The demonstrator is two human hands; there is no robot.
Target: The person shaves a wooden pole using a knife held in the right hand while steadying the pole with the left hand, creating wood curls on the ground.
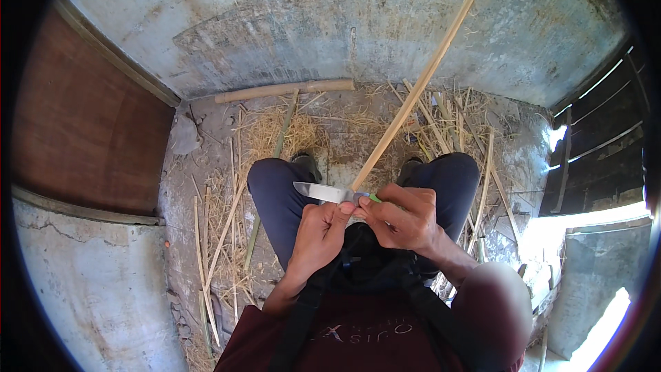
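My left hand [318, 234] is closed around the near end of a long pale bamboo strip [421, 83] that slants up and away to the right, toward the wall. My right hand [405, 217] grips a knife by its green handle, and the steel blade [318, 191] points left across the strip's near end, just above my left thumb. Both hands meet in front of my chest, above my knees in dark blue trousers [275, 196].
Split bamboo strips and dry straw [227, 234] litter the concrete floor around my feet. A thick bamboo pole [286, 89] lies along the foot of the grey wall. A brown wooden panel [82, 117] stands at left, dark slats [606, 138] at right.
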